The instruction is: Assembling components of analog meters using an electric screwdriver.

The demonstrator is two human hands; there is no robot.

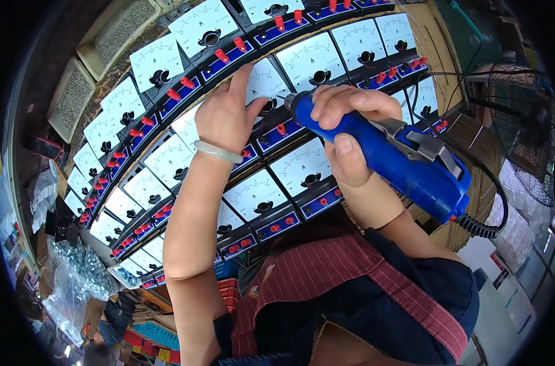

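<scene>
One blue screwdriver (387, 155) — two hands

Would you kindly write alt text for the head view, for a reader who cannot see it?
The right hand grips a blue electric screwdriver, its tip at a white analogue meter that the left hand steadies. Rows of similar meters with red terminals fill the view.
</scene>
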